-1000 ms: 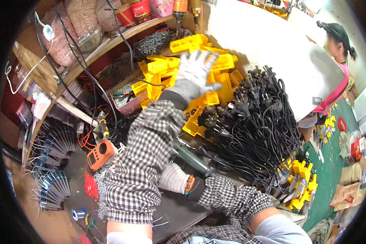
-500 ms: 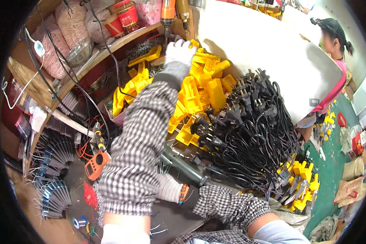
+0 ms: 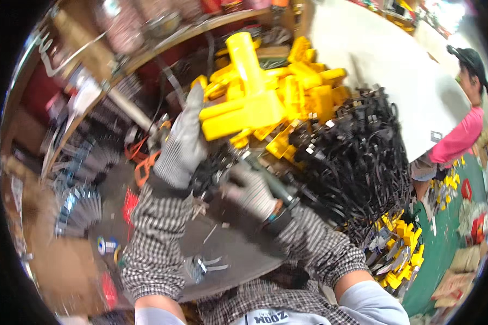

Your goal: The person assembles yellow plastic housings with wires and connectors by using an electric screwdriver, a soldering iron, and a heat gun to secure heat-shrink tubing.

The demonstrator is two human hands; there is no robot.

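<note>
My left hand (image 3: 180, 149), in a grey-white knit glove, is closed at the left edge of a yellow T-shaped plastic housing (image 3: 244, 95). The housing is raised above the bench with its tube end pointing away; it hides part of my fingers. My right hand (image 3: 250, 194), gloved and blurred by motion, is lower and to the right, over the dark bench. Its fingers are too smeared to show whether they hold anything. Just beyond it lies a dark green cylindrical tool (image 3: 274, 181). Dark small parts (image 3: 207, 174) lie between the hands, too blurred to name.
Yellow housings (image 3: 309, 92) are heaped behind. A big bundle of black plug cords (image 3: 358, 157) lies at right. Grey wired parts (image 3: 81, 208) fan out at left near an orange-handled tool (image 3: 145, 169). A person (image 3: 463, 124) in pink sits beyond a white panel (image 3: 379, 59).
My left hand has come back from the far heap, now with a yellow housing. The right hand has risen slightly away from the bench tool. The whole view has shifted.
</note>
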